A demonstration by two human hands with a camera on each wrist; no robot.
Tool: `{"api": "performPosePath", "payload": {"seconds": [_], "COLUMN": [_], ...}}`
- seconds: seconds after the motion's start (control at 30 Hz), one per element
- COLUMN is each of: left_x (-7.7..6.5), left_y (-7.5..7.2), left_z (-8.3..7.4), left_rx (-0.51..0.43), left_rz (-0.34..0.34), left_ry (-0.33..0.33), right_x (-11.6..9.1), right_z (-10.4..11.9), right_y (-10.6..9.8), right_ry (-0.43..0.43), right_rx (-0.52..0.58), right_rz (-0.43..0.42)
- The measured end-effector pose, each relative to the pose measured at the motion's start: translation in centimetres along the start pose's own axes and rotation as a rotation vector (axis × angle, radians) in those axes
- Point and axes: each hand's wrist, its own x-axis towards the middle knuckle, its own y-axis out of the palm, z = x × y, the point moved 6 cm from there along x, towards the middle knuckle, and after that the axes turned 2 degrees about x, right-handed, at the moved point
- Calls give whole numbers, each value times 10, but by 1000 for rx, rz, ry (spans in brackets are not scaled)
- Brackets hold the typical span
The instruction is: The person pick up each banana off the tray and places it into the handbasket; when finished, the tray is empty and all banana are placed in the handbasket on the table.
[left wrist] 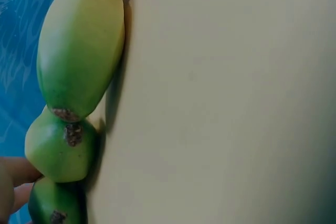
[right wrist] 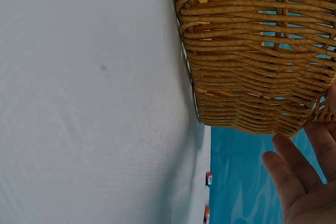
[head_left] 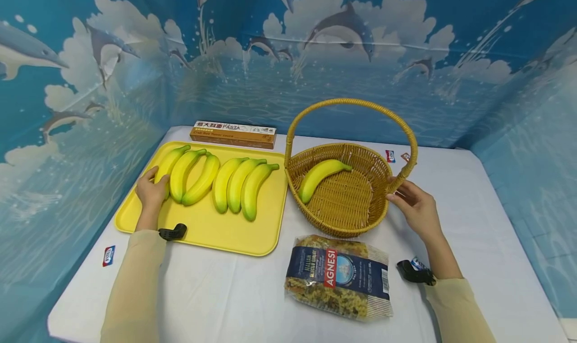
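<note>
My left hand holds the leftmost banana on the yellow tray, its thumb along the near side. Two more bananas lie close beside that one, and a group of three bananas is further right. In the left wrist view, fingers touch the lowest banana. On the right, a wicker basket with a tall handle contains one banana. My right hand grips its right rim near the handle's base; in the right wrist view, two fingers extend below the basket.
A bag of pasta lies in front of the basket. Behind the tray stands a long pasta box. Small stickers mark the white table, and a dolphin-print curtain surrounds it at the back and sides.
</note>
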Motion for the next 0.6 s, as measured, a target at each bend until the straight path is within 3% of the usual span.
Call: {"api": "performPosePath", "payload": {"seconds": [0.07,0.27,0.4,0.5,0.6], "left_x": [2,2,-5,-21,-44], "left_y": [0,-5,-11,-16,-21], "left_z": [2,4,-6,-24,-51], "left_rx": [-1,-20,-64,-112,-178], "left_rz": [-6,-46,-114,-171,-221], "left_ry": [-13,-63,-76,-25,96], "right_x": [1,1,0,0,0], "right_z": [-9,-8,-9,-9,-9], "right_y": [0,1,1,1,0], "right_ry": [3,2,12,15,9], "right_rx": [-3,2,-4,-9,-11], "right_rz": [-3,-10,-7,-8,-12]}}
